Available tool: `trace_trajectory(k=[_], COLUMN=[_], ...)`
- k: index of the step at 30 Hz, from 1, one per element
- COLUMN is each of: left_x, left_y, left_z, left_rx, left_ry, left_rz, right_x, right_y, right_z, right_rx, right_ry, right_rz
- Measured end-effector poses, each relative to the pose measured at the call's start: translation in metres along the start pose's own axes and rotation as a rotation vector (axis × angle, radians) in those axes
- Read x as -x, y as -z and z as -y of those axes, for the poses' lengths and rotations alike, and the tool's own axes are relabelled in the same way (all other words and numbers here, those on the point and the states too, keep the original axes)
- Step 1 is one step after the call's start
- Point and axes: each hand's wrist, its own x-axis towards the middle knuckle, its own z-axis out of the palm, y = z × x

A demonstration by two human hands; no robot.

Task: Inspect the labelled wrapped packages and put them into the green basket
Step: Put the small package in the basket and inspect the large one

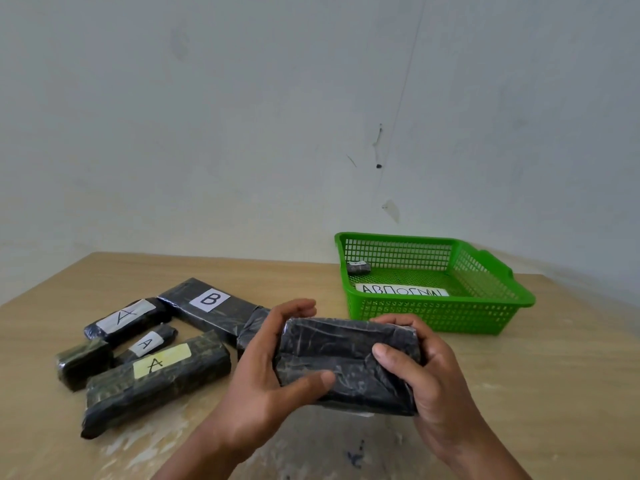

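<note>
**Tan wooden table, pale wall: one black package held in both hands**

Grainy tan table [519, 393], scuffed pale wall [242, 116] behind it. I have both hands on one package [346, 358], a soft brick shape in crinkled, glossy black film. My left hand [263, 368] wraps its left end with the thumb laid across the front. My right hand [426, 368] curls round the right end, thumb on top. Beyond the grip and to its right, the green basket [433, 317] of plastic mesh holds a small package [358, 267] and a lettered paper strip [401, 291]. Left of the grip lie more black bundles, among them a flat B package [207, 306] and a long A package [156, 375] with a yellow label.
</note>
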Motion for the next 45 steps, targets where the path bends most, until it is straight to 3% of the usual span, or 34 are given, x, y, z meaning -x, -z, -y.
trace_trajectory(k=[5,12,14,17,20,26,31,38,45], left_x=[-0.002,-0.005,-0.006,-0.003,0.001,0.000,0.001,0.002,0.001], left_y=[-0.007,-0.005,0.000,0.002,-0.004,-0.007,-0.003,-0.007,-0.013], left_z=[0.000,-0.001,-0.001,0.002,0.005,0.005,0.004,0.002,-0.001], left_rx=[-0.126,0.007,-0.009,0.075,0.051,0.000,-0.025,-0.086,0.025], left_ry=[-0.097,-0.135,-0.098,-0.019,-0.045,-0.166,-0.089,-0.064,-0.099], left_rz=[-0.191,-0.396,-0.356,-0.083,0.115,0.035,0.184,0.160,-0.022], right_x=[0.000,0.006,0.005,0.006,0.008,0.010,0.008,0.009,0.013], right_y=[-0.004,-0.002,-0.004,-0.006,-0.007,-0.010,-0.008,-0.009,-0.016], right_z=[-0.004,0.003,0.003,0.003,0.002,-0.001,-0.002,-0.001,-0.003], right_rx=[-0.044,-0.101,-0.105,-0.199,-0.036,0.031,0.112,0.170,0.093], right_ry=[0.026,-0.024,-0.010,-0.005,0.063,0.046,0.072,0.048,0.035], right_rz=[-0.078,0.229,0.211,0.157,0.205,0.245,0.181,0.175,0.214])
